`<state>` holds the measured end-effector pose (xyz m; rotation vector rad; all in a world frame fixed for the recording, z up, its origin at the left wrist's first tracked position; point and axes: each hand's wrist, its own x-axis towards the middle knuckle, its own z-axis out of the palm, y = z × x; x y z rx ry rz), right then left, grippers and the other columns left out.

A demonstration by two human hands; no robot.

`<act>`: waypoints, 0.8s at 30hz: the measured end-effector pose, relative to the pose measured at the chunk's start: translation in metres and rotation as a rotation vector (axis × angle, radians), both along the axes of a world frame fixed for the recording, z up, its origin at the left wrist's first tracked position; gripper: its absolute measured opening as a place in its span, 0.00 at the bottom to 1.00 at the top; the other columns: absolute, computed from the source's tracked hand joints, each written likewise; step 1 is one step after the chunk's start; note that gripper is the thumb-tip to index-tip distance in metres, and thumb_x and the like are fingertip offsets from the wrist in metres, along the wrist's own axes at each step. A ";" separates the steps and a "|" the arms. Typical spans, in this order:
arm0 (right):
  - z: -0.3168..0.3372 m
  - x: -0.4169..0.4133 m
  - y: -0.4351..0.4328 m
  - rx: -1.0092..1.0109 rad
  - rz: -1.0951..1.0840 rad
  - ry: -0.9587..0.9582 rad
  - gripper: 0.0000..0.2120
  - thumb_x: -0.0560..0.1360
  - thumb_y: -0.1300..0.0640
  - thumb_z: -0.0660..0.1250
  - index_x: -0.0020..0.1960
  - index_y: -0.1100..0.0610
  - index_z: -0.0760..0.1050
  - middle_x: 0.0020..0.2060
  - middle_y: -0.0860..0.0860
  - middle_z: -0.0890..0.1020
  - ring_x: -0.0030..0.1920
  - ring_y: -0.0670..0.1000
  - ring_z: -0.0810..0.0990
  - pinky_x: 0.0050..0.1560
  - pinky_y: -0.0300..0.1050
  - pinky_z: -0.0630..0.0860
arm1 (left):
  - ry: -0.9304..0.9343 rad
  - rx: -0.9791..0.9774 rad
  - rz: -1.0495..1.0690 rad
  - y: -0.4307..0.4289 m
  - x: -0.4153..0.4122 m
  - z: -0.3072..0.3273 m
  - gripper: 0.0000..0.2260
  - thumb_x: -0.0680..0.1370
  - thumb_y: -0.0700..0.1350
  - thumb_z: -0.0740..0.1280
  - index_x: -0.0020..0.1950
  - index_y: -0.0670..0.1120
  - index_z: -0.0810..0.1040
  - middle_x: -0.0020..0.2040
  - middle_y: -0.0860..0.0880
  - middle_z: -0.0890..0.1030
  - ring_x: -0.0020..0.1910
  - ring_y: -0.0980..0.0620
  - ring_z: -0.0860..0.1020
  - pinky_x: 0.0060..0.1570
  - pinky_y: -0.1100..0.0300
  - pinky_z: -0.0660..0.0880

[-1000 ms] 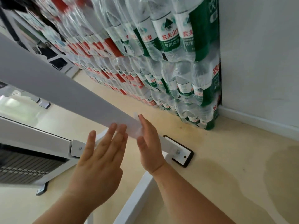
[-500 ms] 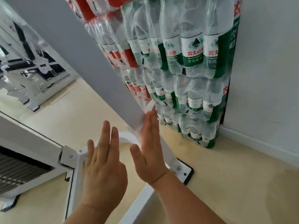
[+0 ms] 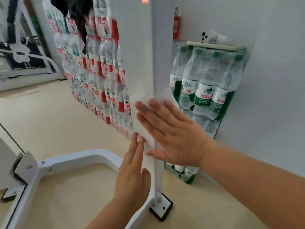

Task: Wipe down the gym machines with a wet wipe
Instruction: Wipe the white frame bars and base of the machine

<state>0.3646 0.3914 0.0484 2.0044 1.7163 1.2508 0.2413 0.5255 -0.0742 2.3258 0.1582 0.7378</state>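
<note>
A white upright post of the gym machine rises through the middle of the view from a black foot plate on the floor. My right hand lies flat against the post with straight fingers, pressing a white wet wipe onto it. Only a blurred edge of the wipe shows above my fingers. My left hand is flat against the post's left face, lower down, fingers straight and pointing up.
Stacked shrink-wrapped packs of water bottles stand against the grey wall behind the post. The machine's white curved base rail runs left to a bolted bracket. Beige floor spreads out at the left.
The view has swung upward, so the post now looks upright. My right hand has slid up the post with the wipe, and my left hand has followed up beside it.
</note>
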 end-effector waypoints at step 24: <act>0.182 -0.040 0.033 -0.268 -0.386 -0.431 0.49 0.77 0.28 0.27 0.82 0.65 0.42 0.82 0.64 0.47 0.83 0.64 0.44 0.81 0.59 0.40 | 0.102 -0.057 -0.104 -0.002 -0.012 0.038 0.41 0.80 0.43 0.63 0.79 0.66 0.37 0.76 0.71 0.29 0.80 0.57 0.57 0.68 0.57 0.71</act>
